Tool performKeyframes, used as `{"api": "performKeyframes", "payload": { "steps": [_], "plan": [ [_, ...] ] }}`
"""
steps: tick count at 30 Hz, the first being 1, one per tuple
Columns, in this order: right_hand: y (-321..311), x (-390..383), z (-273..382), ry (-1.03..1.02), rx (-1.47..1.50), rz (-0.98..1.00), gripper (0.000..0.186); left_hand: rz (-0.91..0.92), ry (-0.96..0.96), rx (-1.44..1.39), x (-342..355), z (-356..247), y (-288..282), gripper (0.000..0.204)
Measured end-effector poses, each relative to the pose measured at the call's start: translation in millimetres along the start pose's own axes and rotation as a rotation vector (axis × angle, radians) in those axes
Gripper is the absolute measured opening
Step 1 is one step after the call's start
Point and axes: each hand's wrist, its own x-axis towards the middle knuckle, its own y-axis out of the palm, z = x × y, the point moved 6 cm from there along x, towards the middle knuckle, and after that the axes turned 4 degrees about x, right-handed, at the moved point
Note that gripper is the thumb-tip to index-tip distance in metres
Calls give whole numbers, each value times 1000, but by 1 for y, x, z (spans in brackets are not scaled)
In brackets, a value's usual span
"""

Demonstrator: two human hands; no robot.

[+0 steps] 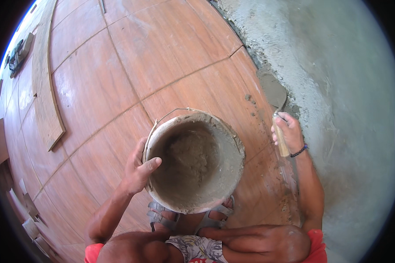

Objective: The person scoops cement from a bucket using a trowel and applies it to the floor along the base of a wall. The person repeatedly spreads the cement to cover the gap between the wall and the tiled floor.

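Note:
I squat with my left hand (142,168) closed on the left rim of a cement-caked bucket (226,175), thumb over the edge. Grey wet mortar (191,155) lies in the bottom of the bucket, whose thin wire handle rests at the back. My right hand (289,131) grips the wooden handle of a trowel (281,142) to the right of the bucket. The trowel's blade (272,90) is coated with grey mortar and lies along the gap between the tile edge and the rough concrete, where I cannot tell if it touches down.
Reddish wood-look tiles (87,79) cover the left and middle. Long boards (44,109), a dark tool or bag (17,57) and offcuts (35,210) lie to the left. A rough grey concrete strip (342,87) runs down the right. My sandalled feet (162,217) are under the bucket.

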Motion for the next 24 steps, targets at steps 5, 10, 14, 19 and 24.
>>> {"api": "performKeyframes", "payload": {
  "steps": [5, 10, 14, 19, 24],
  "plan": [
    [-4, -16, 13, 4, 13, -36, 36, 13, -24, 19, 0, -3, 2, 62],
    [-26, -35, 18, 17, 46, -65, 36, 34, -25, -15, -1, -1, 2, 62],
    [-38, -55, 20, 2, -47, -171, 36, 52, -20, -26, 1, 1, 1, 63],
    [-40, -78, 13, -146, -164, -284, 35, 64, -28, -15, 1, 2, -2, 63],
    [-16, -85, -7, -272, -89, -245, 29, 43, -66, -56, 1, 2, 0, 74]
  ]
}}
